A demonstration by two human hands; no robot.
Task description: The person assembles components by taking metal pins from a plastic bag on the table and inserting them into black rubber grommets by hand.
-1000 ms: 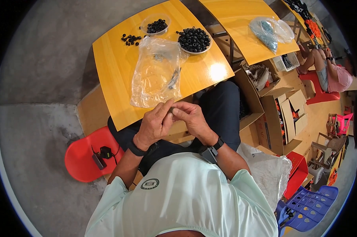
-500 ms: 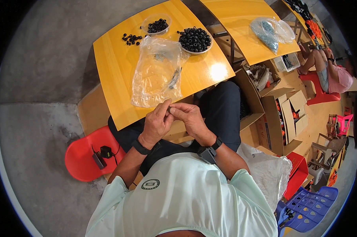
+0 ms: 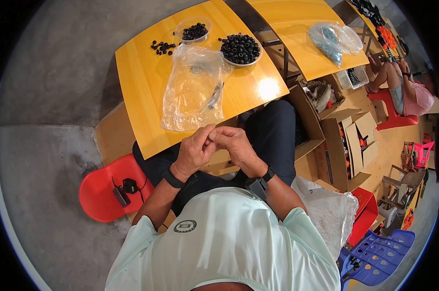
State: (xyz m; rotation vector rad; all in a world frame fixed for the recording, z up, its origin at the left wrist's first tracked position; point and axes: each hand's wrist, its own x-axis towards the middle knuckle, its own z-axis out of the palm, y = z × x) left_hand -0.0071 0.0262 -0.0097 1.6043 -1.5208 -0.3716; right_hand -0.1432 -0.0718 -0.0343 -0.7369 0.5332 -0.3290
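While a clear bag lies at eleven o'clock, my left hand and right hand meet, curled; I can't tell what's gripped.

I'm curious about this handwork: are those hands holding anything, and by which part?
It can't be told: the left hand and right hand meet at the fingertips, hiding anything between.

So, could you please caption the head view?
Left hand and right hand meet near a clear bag, small black pieces beyond.
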